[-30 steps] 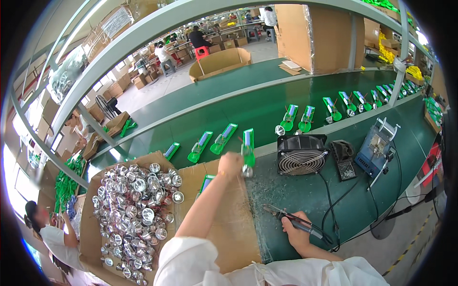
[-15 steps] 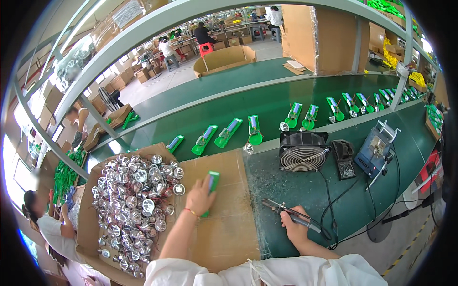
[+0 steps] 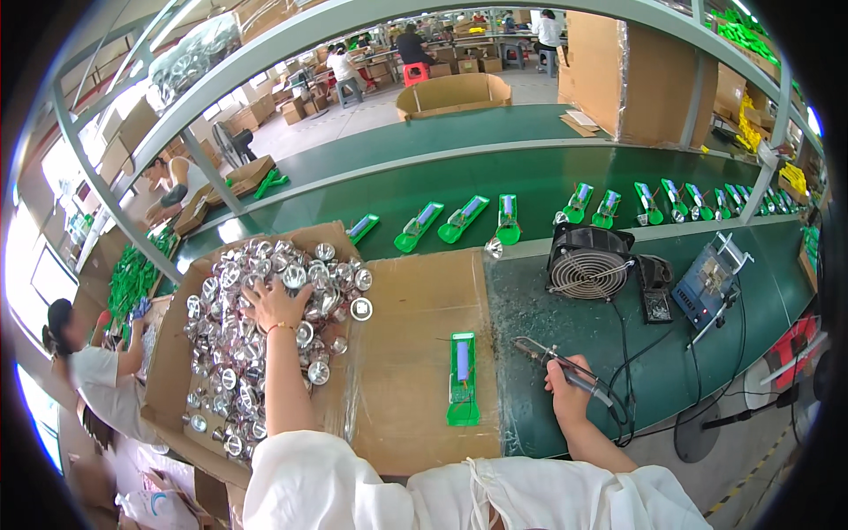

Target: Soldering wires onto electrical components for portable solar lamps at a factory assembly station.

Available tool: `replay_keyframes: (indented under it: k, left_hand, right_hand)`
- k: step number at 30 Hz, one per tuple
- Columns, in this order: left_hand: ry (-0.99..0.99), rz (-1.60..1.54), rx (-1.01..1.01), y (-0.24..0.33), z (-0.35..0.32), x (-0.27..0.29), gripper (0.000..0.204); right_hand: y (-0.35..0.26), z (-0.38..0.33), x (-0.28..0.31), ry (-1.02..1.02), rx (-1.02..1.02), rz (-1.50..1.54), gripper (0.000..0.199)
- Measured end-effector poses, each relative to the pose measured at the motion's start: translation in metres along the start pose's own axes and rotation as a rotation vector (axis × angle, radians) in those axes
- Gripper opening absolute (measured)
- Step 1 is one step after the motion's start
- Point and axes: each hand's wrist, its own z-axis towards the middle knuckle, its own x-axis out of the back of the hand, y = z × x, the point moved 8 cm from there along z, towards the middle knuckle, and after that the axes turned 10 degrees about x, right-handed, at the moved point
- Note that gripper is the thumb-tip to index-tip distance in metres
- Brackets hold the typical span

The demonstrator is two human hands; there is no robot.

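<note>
My left hand (image 3: pixel 277 306) is over the heap of shiny silver lamp reflectors (image 3: pixel 234 380) in the cardboard box, its fingers spread and touching the pieces on top. Whether it has picked one out cannot be made out. A green plastic torch housing (image 3: pixel 462 402) with a blue-purple battery cell (image 3: pixel 462 360) in it lies face up on the cardboard sheet (image 3: pixel 397 389), upright to my view. To its right, my right hand (image 3: pixel 570 382) is closed round the handle of a soldering iron (image 3: pixel 579 378), whose tip points up and left above the green bench.
Behind the cardboard, a row of green housings (image 3: pixel 462 221) lies along the belt (image 3: pixel 353 199). A black fan (image 3: pixel 589 265), a black stand (image 3: pixel 654 290) and a blue soldering unit (image 3: pixel 707 283) with cables stand at right. A co-worker (image 3: pixel 106 375) sits far left.
My left hand has let go of the green housing, now on the cardboard sheet, and moved left onto the reflectors. The soldering iron stays in my right hand. The whole view has shifted.
</note>
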Motion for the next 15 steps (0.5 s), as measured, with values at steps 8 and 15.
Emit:
replay_keyframes:
  k: [8,15]
  left_hand:
    - [0.285,-0.322,-0.36,0.013,-0.108,-0.033,0.016]
    - [0.195,-0.481,-0.701,0.023,-0.192,-0.034,0.012]
  right_hand:
    - [-0.006,-0.001,0.006,0.052,0.033,-0.021,0.015]
    - [-0.004,0.006,0.004,0.046,0.075,-0.005,0.016]
